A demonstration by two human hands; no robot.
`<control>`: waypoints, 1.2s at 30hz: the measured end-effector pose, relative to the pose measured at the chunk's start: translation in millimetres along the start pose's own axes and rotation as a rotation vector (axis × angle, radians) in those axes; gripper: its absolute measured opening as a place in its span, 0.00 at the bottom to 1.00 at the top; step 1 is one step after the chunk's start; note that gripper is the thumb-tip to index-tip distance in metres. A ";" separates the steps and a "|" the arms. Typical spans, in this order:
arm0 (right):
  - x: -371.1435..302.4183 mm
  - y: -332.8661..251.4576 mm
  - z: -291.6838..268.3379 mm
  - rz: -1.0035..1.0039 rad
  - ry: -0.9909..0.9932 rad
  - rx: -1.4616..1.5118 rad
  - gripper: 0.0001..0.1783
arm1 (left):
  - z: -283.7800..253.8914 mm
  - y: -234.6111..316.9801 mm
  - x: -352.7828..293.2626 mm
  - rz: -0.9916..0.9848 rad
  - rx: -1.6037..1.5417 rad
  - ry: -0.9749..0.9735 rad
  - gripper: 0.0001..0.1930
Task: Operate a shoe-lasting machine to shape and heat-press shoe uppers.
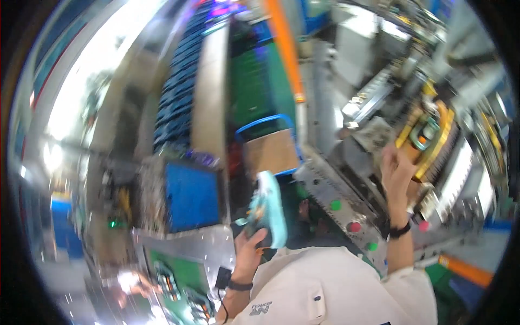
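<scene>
My left hand (247,252) is closed around a shoe (275,214) with a pale teal sole. The shoe stands on end, its sole facing right, in front of my body. My right hand (397,170) reaches forward over the machine at the right, beside a yellow-sided fixture (443,142). Inside that fixture sits a dark, rounded piece with green and orange on it (425,135), too blurred to name. The fingers of my right hand are smeared by motion, so whether they grip anything does not show.
Green and red buttons (354,227) line the machine's grey front plate. A brown board (272,152) lies within a blue frame ahead. Left of it are a blue panel (192,195) and a ribbed dark conveyor (181,92). Shoes (167,280) rest on a green surface at lower left.
</scene>
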State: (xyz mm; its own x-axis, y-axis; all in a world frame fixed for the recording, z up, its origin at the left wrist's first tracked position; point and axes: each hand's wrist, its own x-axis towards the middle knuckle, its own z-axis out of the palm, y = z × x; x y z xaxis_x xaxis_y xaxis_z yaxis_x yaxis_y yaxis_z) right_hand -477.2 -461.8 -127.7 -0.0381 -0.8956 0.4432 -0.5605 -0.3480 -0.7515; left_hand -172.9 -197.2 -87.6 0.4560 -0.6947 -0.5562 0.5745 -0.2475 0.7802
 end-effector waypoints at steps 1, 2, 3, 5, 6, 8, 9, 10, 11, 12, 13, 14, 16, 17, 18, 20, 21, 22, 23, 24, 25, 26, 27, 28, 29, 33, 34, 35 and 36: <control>-27.7 -13.8 19.2 -0.026 -0.104 0.026 0.06 | -6.0 -12.9 -3.1 -0.018 -0.016 -0.006 0.23; -54.2 -30.7 34.2 -0.042 -0.202 0.038 0.06 | -20.5 -27.6 -6.3 -0.061 -0.008 -0.026 0.23; -78.5 -17.2 56.4 -0.074 -0.286 -0.019 0.07 | -26.1 -35.2 -14.8 -0.090 -0.007 -0.005 0.23; -118.3 12.2 112.5 -0.092 -0.523 -0.091 0.10 | -41.8 -44.3 -32.4 -0.118 -0.070 0.064 0.22; -133.2 27.4 124.5 -0.131 -0.556 -0.061 0.10 | -44.5 -47.6 -42.6 -0.115 -0.110 0.073 0.22; -151.3 55.8 138.4 -0.231 -0.587 -0.219 0.11 | -54.0 -51.5 -62.2 -0.076 -0.123 0.146 0.20; -152.1 59.9 139.1 -0.256 -0.569 -0.199 0.11 | -66.3 -55.5 -68.9 -0.088 -0.164 0.189 0.20; -151.9 65.1 142.2 -0.273 -0.550 -0.181 0.11 | -80.4 -57.5 -73.0 -0.105 -0.200 0.228 0.20; -152.7 78.6 144.9 -0.305 -0.552 -0.191 0.11 | -95.1 -54.6 -78.4 -0.104 -0.220 0.249 0.18; -148.4 76.8 149.4 -0.310 -0.563 -0.168 0.12 | -113.1 -63.6 -74.1 -0.030 -0.335 0.301 0.17; -149.4 74.0 149.5 -0.304 -0.585 -0.177 0.12 | -133.2 -72.0 -78.1 0.004 -0.385 0.374 0.17; -149.3 72.1 150.3 -0.295 -0.599 -0.191 0.12 | -150.3 -68.1 -79.0 0.036 -0.432 0.437 0.17; -148.4 80.2 152.6 -0.287 -0.565 -0.180 0.11 | -209.6 -81.7 -74.5 0.067 -0.473 0.563 0.16; -146.0 75.3 152.3 -0.200 -0.613 -0.226 0.10 | -241.2 -87.2 -75.2 0.092 -0.521 0.607 0.16; -143.7 73.8 153.7 -0.205 -0.621 -0.227 0.10 | -272.6 -89.6 -74.6 0.116 -0.570 0.647 0.16; -139.2 42.5 155.2 -0.102 -0.655 -0.288 0.11 | -335.9 -97.4 -73.2 0.201 -0.527 0.816 0.15; -137.7 46.9 159.1 -0.116 -0.628 -0.252 0.12 | -370.3 -100.8 -72.5 0.166 -0.461 0.858 0.16; -131.5 53.0 169.4 -0.128 -0.604 -0.214 0.13 | -406.0 -107.8 -71.7 0.162 -0.344 0.972 0.18; -124.7 45.3 179.8 -0.170 -0.602 -0.252 0.11 | -440.2 -116.4 -74.1 0.158 -0.390 1.104 0.21; -123.1 34.6 187.6 -0.187 -0.607 -0.265 0.11 | -464.5 -113.3 -72.7 0.135 -0.428 1.213 0.23; -119.7 12.2 201.4 -0.214 -0.592 -0.190 0.10 | -500.4 -123.4 -80.9 0.172 -0.455 1.223 0.24; -114.4 -7.7 208.5 -0.234 -0.566 -0.130 0.10 | -516.8 -115.7 -87.4 0.176 -0.354 1.189 0.28; -107.2 -31.5 217.5 -0.379 -0.578 -0.165 0.11 | -542.0 -115.5 -92.8 0.198 -0.298 1.211 0.29; -103.0 -56.0 228.0 -0.398 -0.584 -0.175 0.11 | -558.4 -122.4 -96.2 0.201 -0.320 1.288 0.29; -102.7 -83.7 241.0 -0.369 -0.585 -0.196 0.12 | -582.7 -130.9 -96.3 0.193 -0.288 1.362 0.28; -94.5 -182.0 292.4 -0.325 -0.612 -0.107 0.15 | -661.5 -161.1 -88.2 0.061 -0.171 1.500 0.23; -91.9 -209.4 305.1 -0.341 -0.621 -0.112 0.15 | -671.3 -178.1 -82.8 0.050 -0.188 1.504 0.23; -83.4 -231.1 308.7 -0.356 -0.651 -0.077 0.16 | -654.3 -159.8 -53.3 0.013 -0.170 1.474 0.25; -76.5 -253.9 315.6 -0.368 -0.693 -0.028 0.17 | -645.7 -145.7 -39.8 -0.020 -0.147 1.460 0.27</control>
State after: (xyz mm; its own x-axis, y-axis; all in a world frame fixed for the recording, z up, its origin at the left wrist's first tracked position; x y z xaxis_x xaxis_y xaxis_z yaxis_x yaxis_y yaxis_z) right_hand -70.9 -392.3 -125.0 0.6739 -0.6959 0.2482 -0.4577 -0.6569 -0.5992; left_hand 164.1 302.6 -364.0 0.6635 0.6152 -0.4258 0.6108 -0.1167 0.7831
